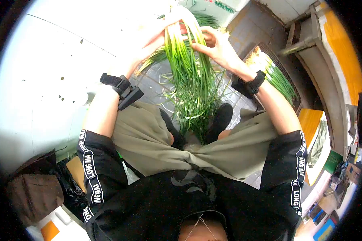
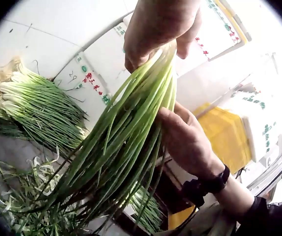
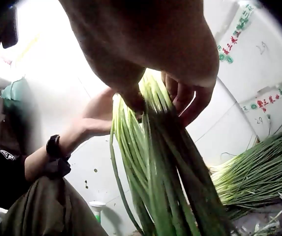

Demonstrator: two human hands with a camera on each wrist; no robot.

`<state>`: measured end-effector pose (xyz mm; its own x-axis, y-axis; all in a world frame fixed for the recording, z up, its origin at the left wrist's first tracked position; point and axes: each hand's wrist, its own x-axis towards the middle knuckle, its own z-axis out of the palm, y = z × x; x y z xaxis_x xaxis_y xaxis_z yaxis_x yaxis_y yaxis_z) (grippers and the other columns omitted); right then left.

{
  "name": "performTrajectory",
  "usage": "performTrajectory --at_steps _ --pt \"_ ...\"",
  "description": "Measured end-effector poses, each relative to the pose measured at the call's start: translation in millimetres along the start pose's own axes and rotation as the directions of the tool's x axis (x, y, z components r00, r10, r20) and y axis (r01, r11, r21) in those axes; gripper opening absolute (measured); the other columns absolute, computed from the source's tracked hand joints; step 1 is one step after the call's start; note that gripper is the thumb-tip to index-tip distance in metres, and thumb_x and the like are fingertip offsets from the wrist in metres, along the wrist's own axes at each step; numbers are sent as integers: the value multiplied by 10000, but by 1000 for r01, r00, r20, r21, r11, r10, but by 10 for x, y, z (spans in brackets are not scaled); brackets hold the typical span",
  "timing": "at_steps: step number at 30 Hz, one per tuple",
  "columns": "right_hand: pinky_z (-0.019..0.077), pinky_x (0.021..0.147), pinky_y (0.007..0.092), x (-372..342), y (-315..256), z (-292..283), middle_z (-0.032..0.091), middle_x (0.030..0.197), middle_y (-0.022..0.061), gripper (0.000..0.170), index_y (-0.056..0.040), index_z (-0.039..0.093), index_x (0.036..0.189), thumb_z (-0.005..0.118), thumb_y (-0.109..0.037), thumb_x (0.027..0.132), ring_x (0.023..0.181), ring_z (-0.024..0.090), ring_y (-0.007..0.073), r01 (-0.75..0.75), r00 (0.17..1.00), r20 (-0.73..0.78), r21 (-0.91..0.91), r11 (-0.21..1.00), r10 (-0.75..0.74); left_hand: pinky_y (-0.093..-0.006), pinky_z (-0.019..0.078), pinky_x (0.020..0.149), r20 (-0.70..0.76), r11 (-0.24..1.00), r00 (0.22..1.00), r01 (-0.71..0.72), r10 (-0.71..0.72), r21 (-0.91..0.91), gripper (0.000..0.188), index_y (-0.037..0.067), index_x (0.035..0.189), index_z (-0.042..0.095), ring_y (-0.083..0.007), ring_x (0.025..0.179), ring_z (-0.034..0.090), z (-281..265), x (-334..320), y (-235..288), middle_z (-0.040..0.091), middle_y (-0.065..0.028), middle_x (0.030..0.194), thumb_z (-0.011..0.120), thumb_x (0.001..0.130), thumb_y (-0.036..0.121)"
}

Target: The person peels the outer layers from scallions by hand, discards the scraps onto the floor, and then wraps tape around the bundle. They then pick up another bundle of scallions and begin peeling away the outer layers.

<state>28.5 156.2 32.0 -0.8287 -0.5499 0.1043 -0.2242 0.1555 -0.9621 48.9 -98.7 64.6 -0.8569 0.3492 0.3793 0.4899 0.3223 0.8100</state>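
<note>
A long bunch of green onions (image 1: 189, 64) hangs between both hands, white ends up and green leaves trailing toward the floor. My left hand (image 1: 159, 38) grips it near the pale stems; in the left wrist view that hand (image 2: 163, 29) wraps around the top. Lower on the other side, my right hand (image 1: 219, 46) holds some of the stalks, its thumb (image 2: 168, 118) lying across the front. The right wrist view shows the stalks (image 3: 155, 142) parting into two clumps below the hands, with the right hand (image 3: 150, 49) covering the upper stems.
Trimmed leaves (image 1: 189, 106) lie heaped on the floor between the shoes. Another pile of green onions (image 2: 42, 103) rests beside white printed boxes (image 2: 89, 78). At the right, a dark basket (image 1: 297, 90) holds more green onions (image 1: 279, 80). A white wall (image 1: 48, 72) stands at the left.
</note>
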Motion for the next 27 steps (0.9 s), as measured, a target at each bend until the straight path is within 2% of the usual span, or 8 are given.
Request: performTrajectory --at_steps 4,7,10,16,18,20,22,27 --pt "475 1018 349 54 75 121 655 1234 154 508 13 484 1314 718 -225 930 1120 631 202 29 998 -54 38 999 -27 -371 472 997 17 956 991 -134 134 262 428 85 1388 523 -276 1169 602 -18 -20 -57 624 -156 1269 587 966 114" --pt "511 972 361 -24 85 229 624 1252 185 640 -11 410 1361 767 -252 888 1102 644 222 164 984 -34 -215 963 -175 -380 450 1034 43 915 982 -186 183 358 456 99 1413 511 -287 1209 585 -8 -34 -76 611 -162 1300 585 963 114" --pt "535 940 362 -12 31 211 644 1215 186 629 -5 412 1355 773 -201 878 1083 657 228 86 996 30 -71 994 -84 -385 436 1058 48 903 979 -203 200 379 476 108 1430 504 -294 1235 573 24 -47 -120 603 -166 1321 583 961 114" --pt "546 917 327 59 28 72 709 1115 158 535 0 466 1318 755 -140 890 1026 683 196 -64 996 64 133 989 56 -408 428 1016 61 984 984 -165 169 -68 417 125 1390 556 -253 1213 556 48 61 -170 615 -112 1293 571 988 234" --pt "545 915 322 91 52 35 712 1108 152 524 3 475 1311 752 -147 894 1024 683 193 -72 996 56 169 983 64 -376 407 989 149 798 911 408 -383 -443 402 152 1312 627 -177 1194 534 127 75 95 630 -42 1264 642 952 331" --pt "535 925 318 95 13 -14 686 1170 160 529 -5 483 1310 760 -165 889 1052 667 182 -117 989 108 182 976 98 -365 384 993 160 772 889 453 -429 -446 408 156 1277 647 -151 1207 512 135 119 123 626 -22 1265 661 935 378" --pt "525 934 315 99 -11 -17 652 1207 162 543 -14 483 1317 766 -182 885 1068 650 166 17 997 68 106 994 -25 -355 361 997 173 744 864 497 -473 -446 419 161 1243 667 -126 1220 490 151 140 146 623 -2 1266 681 918 425" --pt "530 921 340 121 -50 -64 640 1138 104 627 -32 482 1323 810 -267 842 1046 650 198 -87 994 -61 55 995 90 -282 489 846 72 726 921 349 -384 -592 391 94 1226 654 -78 1040 604 184 76 204 672 -14 1138 658 951 372"
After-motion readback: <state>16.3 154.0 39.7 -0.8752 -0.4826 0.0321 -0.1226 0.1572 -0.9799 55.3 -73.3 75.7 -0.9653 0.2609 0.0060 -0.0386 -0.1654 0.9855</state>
